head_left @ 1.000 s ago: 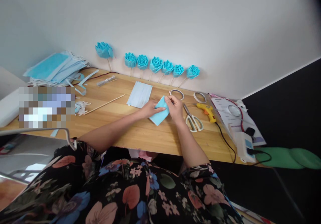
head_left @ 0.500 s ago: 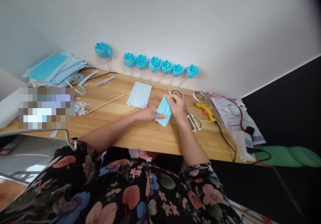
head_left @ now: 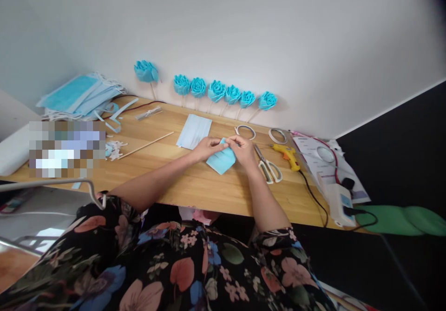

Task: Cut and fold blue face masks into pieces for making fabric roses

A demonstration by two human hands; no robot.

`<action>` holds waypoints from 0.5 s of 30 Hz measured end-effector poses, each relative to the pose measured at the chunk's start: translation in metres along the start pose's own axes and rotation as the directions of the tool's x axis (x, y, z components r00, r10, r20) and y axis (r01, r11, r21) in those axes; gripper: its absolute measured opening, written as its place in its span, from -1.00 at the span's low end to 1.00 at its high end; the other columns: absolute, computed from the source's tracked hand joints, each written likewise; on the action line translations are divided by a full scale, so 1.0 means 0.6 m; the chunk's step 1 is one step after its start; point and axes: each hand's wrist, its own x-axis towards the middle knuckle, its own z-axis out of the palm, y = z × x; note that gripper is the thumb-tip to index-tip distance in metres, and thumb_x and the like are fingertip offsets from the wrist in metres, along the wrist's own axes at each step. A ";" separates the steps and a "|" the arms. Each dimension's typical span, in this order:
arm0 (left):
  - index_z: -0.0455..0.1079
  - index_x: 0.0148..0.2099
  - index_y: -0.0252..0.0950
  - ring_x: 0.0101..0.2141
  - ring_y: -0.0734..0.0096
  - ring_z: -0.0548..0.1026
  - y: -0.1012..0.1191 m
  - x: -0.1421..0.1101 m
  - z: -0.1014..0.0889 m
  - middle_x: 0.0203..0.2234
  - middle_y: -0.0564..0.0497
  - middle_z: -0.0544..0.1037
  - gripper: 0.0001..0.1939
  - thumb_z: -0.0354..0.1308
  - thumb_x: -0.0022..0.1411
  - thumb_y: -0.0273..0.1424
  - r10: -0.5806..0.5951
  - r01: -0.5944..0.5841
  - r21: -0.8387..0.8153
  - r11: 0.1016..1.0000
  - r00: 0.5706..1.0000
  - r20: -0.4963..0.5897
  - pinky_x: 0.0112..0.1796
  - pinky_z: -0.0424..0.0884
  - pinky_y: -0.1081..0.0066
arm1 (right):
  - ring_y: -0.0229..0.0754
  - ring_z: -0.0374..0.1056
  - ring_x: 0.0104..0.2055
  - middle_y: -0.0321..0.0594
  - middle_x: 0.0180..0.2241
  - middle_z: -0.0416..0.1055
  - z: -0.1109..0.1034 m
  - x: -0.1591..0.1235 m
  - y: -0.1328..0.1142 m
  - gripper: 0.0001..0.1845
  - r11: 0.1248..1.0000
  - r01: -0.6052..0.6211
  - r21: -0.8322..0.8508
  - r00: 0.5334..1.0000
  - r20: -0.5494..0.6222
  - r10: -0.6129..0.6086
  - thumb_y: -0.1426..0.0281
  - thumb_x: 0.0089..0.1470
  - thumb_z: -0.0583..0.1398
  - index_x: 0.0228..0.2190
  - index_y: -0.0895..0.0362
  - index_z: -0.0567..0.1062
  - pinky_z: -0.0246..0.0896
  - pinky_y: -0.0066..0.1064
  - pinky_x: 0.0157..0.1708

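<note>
At the near edge, a floral shirt [head_left: 195,267] fills the foreground, its sleeves ending around the elbows, and both forearms reach out over the wooden tabletop [head_left: 195,188]. In front of the body, the left hand [head_left: 208,149] and right hand [head_left: 243,149] meet over a folded blue sheet [head_left: 221,163], each pinching its upper edge between thumb and fingers, the fingertips close together. The lower part of the sheet hangs toward the body, below the fingers.

Just right of the right hand lie scissors [head_left: 264,161], pale handles toward the person, and beyond them a yellow glue gun [head_left: 288,156], its black cord running toward a white power strip [head_left: 339,204] at the right end. Printed papers [head_left: 315,155] lie near the strip.

Left of the left hand, a thin wooden stick [head_left: 146,145] lies at a slant, one end near a small heap of white and blue scraps [head_left: 113,149]. Just past the hands rests a flat pale-blue sheet [head_left: 194,129].

Farther back, at the left, face masks [head_left: 75,95] are piled with their loops showing. Along the wall [head_left: 244,32] stand seven blue flowers [head_left: 216,91] on thin stems, the leftmost set apart.
</note>
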 end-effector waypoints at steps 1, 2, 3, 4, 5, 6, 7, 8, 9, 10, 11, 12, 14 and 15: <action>0.46 -0.36 -0.37 -0.44 0.41 0.43 -0.002 0.000 0.002 -0.49 0.01 0.50 -0.42 0.24 0.03 0.13 -0.008 0.008 -0.034 0.999 1.000 0.008 -0.37 0.32 0.43 | -0.25 0.28 -0.45 -0.31 -0.53 0.44 0.001 0.000 -0.001 -0.66 1.000 -0.001 0.003 1.000 0.001 0.001 0.09 0.03 0.27 -0.51 0.11 0.55 0.18 -0.42 -0.43; 0.47 -0.35 -0.37 -0.44 0.41 0.43 -0.004 0.000 0.004 -0.48 0.01 0.51 -0.42 0.27 -0.01 0.12 -0.011 0.012 -0.060 0.998 1.000 0.008 -0.37 0.34 0.43 | -0.25 0.28 -0.46 -0.31 -0.53 0.44 0.001 -0.001 -0.001 -0.66 1.000 -0.004 0.008 1.000 0.003 0.004 0.09 0.03 0.27 -0.51 0.12 0.54 0.18 -0.42 -0.43; 0.49 -0.34 -0.38 -0.44 0.42 0.44 -0.006 0.000 0.005 -0.47 0.01 0.52 -0.41 0.29 -0.04 0.12 -0.012 0.011 -0.077 0.997 1.000 -0.001 -0.37 0.35 0.43 | -0.26 0.27 -0.46 -0.31 -0.53 0.43 0.000 -0.001 -0.002 -0.66 1.000 -0.009 0.015 1.000 0.004 0.009 0.09 0.03 0.27 -0.50 0.12 0.54 0.17 -0.42 -0.43; 0.49 -0.35 -0.38 -0.44 0.42 0.44 -0.007 0.000 0.006 -0.48 0.02 0.52 -0.41 0.30 -0.05 0.12 -0.011 0.009 -0.085 0.996 1.000 -0.018 -0.37 0.35 0.43 | -0.26 0.28 -0.46 -0.31 -0.52 0.44 0.000 -0.002 -0.002 -0.67 1.000 -0.016 0.025 1.000 0.007 0.016 0.09 0.03 0.28 -0.48 0.12 0.55 0.18 -0.42 -0.43; 0.49 -0.36 -0.38 -0.44 0.42 0.44 -0.007 -0.001 0.007 -0.49 0.02 0.52 -0.42 0.31 -0.05 0.12 -0.010 0.006 -0.088 0.996 0.999 -0.041 -0.38 0.35 0.44 | -0.25 0.28 -0.45 -0.31 -0.50 0.45 -0.001 -0.002 -0.002 -0.67 0.999 -0.026 0.037 1.000 0.011 0.025 0.09 0.03 0.28 -0.43 0.11 0.56 0.19 -0.42 -0.43; 0.49 -0.37 -0.38 -0.44 0.42 0.44 -0.007 -0.001 0.007 -0.50 0.02 0.51 -0.43 0.31 -0.04 0.11 -0.009 0.003 -0.094 0.996 0.998 -0.064 -0.38 0.36 0.44 | -0.25 0.30 -0.44 -0.30 -0.47 0.46 -0.001 -0.002 -0.001 -0.67 0.998 -0.037 0.052 0.999 0.018 0.037 0.08 0.04 0.28 -0.36 0.11 0.57 0.21 -0.42 -0.41; 0.49 -0.37 -0.37 -0.44 0.42 0.43 -0.005 -0.001 0.006 -0.50 0.03 0.51 -0.43 0.32 -0.04 0.11 -0.006 -0.004 -0.109 0.994 0.996 -0.091 -0.39 0.36 0.44 | -0.24 0.32 -0.42 -0.29 -0.42 0.49 -0.001 -0.002 0.000 -0.64 0.996 -0.050 0.073 0.999 0.025 0.048 0.08 0.04 0.28 -0.28 0.10 0.57 0.24 -0.41 -0.39; 0.48 -0.37 -0.37 -0.45 0.43 0.43 -0.004 -0.001 0.005 -0.51 0.04 0.50 -0.44 0.32 -0.03 0.10 -0.003 -0.013 -0.132 0.991 0.993 -0.119 -0.39 0.36 0.44 | -0.22 0.35 -0.38 -0.28 -0.37 0.51 0.000 -0.002 0.002 -0.60 0.993 -0.059 0.102 0.998 0.028 0.056 0.07 0.04 0.29 -0.20 0.08 0.56 0.27 -0.40 -0.36; 0.47 -0.37 -0.37 -0.46 0.44 0.41 -0.002 -0.001 0.003 -0.52 0.05 0.48 -0.44 0.32 -0.03 0.10 0.000 -0.023 -0.157 0.987 0.989 -0.148 -0.40 0.35 0.44 | -0.20 0.38 -0.34 -0.26 -0.31 0.53 0.001 -0.001 0.005 -0.56 0.988 -0.063 0.138 0.998 0.030 0.060 0.06 0.03 0.30 -0.14 0.07 0.54 0.30 -0.38 -0.32; 0.45 -0.38 -0.36 -0.48 0.46 0.38 0.001 -0.001 0.002 -0.54 0.07 0.45 -0.45 0.32 -0.03 0.10 0.006 -0.038 -0.175 0.984 0.983 -0.181 -0.42 0.33 0.45 | -0.18 0.41 -0.29 -0.24 -0.25 0.54 0.002 -0.001 0.008 -0.53 0.982 -0.065 0.175 0.998 0.033 0.060 0.05 0.01 0.31 -0.11 0.06 0.52 0.33 -0.36 -0.27; 0.42 -0.41 -0.35 -0.50 0.48 0.34 0.002 -0.001 0.000 -0.57 0.09 0.41 -0.46 0.32 -0.02 0.09 0.014 -0.054 -0.182 0.982 0.977 -0.214 -0.45 0.29 0.46 | -0.15 0.43 -0.24 -0.21 -0.21 0.54 0.004 0.000 0.011 -0.50 0.976 -0.068 0.209 0.997 0.042 0.061 0.04 -0.01 0.33 -0.11 0.06 0.51 0.36 -0.34 -0.22; 0.39 -0.44 -0.34 -0.52 0.50 0.30 0.004 -0.001 -0.001 -0.59 0.10 0.36 -0.46 0.31 -0.01 0.09 0.025 -0.071 -0.180 0.981 0.969 -0.245 -0.47 0.25 0.46 | -0.13 0.44 -0.20 -0.19 -0.18 0.55 0.006 0.001 0.013 -0.49 0.970 -0.075 0.233 0.996 0.058 0.063 0.03 -0.03 0.34 -0.12 0.07 0.51 0.37 -0.31 -0.18; 0.34 -0.46 -0.33 -0.52 0.52 0.25 0.005 0.000 -0.004 -0.60 0.11 0.30 -0.47 0.29 0.03 0.08 0.055 -0.107 -0.164 0.981 0.954 -0.294 -0.47 0.20 0.47 | -0.09 0.45 -0.18 -0.16 -0.18 0.56 0.009 0.001 0.018 -0.48 0.964 -0.104 0.245 0.990 0.115 0.077 0.01 -0.06 0.35 -0.16 0.10 0.53 0.39 -0.27 -0.15; 0.33 -0.46 -0.33 -0.50 0.51 0.25 0.005 0.001 -0.004 -0.59 0.11 0.30 -0.47 0.27 0.05 0.08 0.072 -0.126 -0.157 0.979 0.947 -0.312 -0.46 0.21 0.46 | -0.09 0.45 -0.19 -0.15 -0.19 0.57 0.010 0.001 0.020 -0.47 0.965 -0.123 0.233 0.985 0.146 0.091 0.01 -0.07 0.35 -0.17 0.11 0.53 0.39 -0.26 -0.16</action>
